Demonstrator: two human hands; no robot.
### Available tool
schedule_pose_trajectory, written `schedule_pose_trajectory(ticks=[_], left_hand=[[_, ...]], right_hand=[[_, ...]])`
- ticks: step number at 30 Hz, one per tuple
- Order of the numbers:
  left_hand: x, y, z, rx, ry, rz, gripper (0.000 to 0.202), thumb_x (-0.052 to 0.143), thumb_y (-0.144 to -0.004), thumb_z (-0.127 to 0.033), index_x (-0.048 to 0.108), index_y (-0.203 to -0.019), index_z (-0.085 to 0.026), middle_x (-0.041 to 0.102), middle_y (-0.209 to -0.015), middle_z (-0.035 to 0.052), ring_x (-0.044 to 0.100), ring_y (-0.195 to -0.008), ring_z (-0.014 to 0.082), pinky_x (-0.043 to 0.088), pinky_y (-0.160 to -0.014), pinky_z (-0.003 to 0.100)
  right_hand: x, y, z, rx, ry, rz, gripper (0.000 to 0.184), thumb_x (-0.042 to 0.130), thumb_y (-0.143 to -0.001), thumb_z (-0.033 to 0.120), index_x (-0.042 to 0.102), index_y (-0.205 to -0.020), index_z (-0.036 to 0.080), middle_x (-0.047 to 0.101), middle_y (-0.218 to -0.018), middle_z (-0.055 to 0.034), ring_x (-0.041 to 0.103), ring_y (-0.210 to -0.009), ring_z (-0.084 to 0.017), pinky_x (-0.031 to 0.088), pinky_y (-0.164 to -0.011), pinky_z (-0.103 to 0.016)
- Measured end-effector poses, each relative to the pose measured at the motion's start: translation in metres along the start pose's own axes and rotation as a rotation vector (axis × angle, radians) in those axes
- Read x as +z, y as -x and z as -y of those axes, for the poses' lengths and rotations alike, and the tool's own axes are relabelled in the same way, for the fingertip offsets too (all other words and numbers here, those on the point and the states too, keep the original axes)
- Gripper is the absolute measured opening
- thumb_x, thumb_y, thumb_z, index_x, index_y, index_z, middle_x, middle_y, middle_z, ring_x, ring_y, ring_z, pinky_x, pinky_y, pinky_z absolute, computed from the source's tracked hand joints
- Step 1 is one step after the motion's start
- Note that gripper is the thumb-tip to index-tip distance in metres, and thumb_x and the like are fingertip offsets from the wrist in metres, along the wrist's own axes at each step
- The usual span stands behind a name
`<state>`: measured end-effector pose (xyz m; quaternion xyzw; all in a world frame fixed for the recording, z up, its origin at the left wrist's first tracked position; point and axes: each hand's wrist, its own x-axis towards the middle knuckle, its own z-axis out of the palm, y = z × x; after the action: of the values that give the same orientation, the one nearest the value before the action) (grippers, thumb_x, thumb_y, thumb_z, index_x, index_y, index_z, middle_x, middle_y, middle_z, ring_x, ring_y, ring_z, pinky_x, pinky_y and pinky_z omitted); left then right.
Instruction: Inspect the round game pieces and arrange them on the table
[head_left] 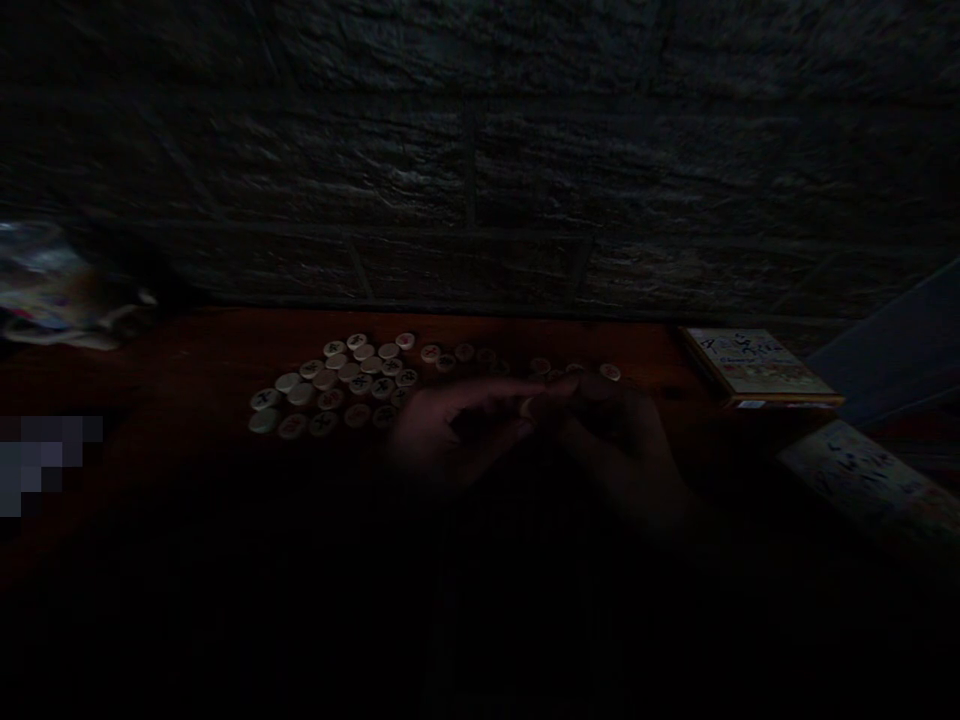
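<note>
The scene is very dark. Several pale round game pieces (337,385) with dark marks lie in rows on a reddish-brown table (187,370), and a looser line of them (465,353) runs to the right. My left hand (450,432) and my right hand (611,420) meet in front of them. The left fingers pinch a pale round piece (527,407) at the point where the hands touch. My right hand is curled closed beside it; whatever is inside the curl is hidden in shadow.
A flat printed box (761,368) lies at the table's right end, with a second printed lid or board (862,480) nearer me. A crumpled plastic bag (52,290) sits far left. A rough stone wall (480,160) rises right behind the table.
</note>
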<state>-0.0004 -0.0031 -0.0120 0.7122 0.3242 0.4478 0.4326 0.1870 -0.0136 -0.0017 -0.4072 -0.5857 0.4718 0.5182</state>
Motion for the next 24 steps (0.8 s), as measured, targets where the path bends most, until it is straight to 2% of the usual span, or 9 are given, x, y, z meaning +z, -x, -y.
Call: schedule_pose_trajectory(ticks=[5, 13, 16, 19, 24], left_hand=[[0.0, 0.0, -0.002, 0.01, 0.001, 0.004, 0.032, 0.072, -0.095, -0.021, 0.075, -0.125, -0.03, 0.08, -0.122, 0.0003, 0.077, -0.106, 0.0175, 0.061, -0.091, 0.025], [0.003, -0.001, -0.007, -0.03, 0.037, -0.018, 0.03, 0.07, -0.096, -0.022, 0.075, -0.124, -0.03, 0.079, -0.122, 0.0012, 0.076, -0.11, 0.0189, 0.061, -0.097, 0.029], [0.003, -0.002, -0.007, -0.047, 0.039, -0.052, 0.025, 0.07, -0.096, -0.025, 0.077, -0.12, -0.026, 0.081, -0.116, 0.0037, 0.078, -0.104, 0.0197, 0.063, -0.09, 0.028], [0.003, -0.003, -0.007, -0.033, -0.009, -0.107, 0.02, 0.072, -0.095, -0.025, 0.078, -0.113, -0.023, 0.083, -0.108, 0.0047, 0.08, -0.096, 0.0193, 0.064, -0.085, 0.028], [0.002, -0.003, -0.007, -0.014, -0.101, -0.163, 0.009, 0.072, -0.093, -0.021, 0.078, -0.1, -0.021, 0.084, -0.097, 0.0022, 0.079, -0.085, 0.0167, 0.063, -0.077, 0.025]], right_hand=[[0.0, 0.001, -0.001, 0.012, 0.008, -0.003, 0.014, 0.083, -0.083, 0.031, 0.076, -0.083, 0.018, 0.076, -0.074, -0.0006, 0.068, -0.064, -0.011, 0.054, -0.058, -0.019], [0.0, 0.001, -0.001, 0.023, -0.02, 0.008, 0.013, 0.083, -0.083, 0.03, 0.076, -0.085, 0.02, 0.077, -0.077, -0.001, 0.071, -0.068, -0.012, 0.056, -0.061, -0.021], [-0.001, 0.001, -0.005, -0.007, -0.05, 0.055, 0.012, 0.083, -0.083, 0.024, 0.075, -0.091, 0.02, 0.078, -0.083, -0.001, 0.073, -0.073, -0.013, 0.059, -0.066, -0.023], [-0.001, 0.001, -0.009, -0.016, -0.068, 0.075, 0.019, 0.086, -0.079, 0.02, 0.074, -0.094, 0.021, 0.079, -0.086, -0.0007, 0.075, -0.077, -0.014, 0.06, -0.071, -0.024], [0.0, 0.001, -0.009, -0.019, -0.073, 0.099, 0.021, 0.088, -0.078, 0.022, 0.075, -0.093, 0.021, 0.08, -0.087, -0.0014, 0.075, -0.077, -0.014, 0.059, -0.07, -0.025]])
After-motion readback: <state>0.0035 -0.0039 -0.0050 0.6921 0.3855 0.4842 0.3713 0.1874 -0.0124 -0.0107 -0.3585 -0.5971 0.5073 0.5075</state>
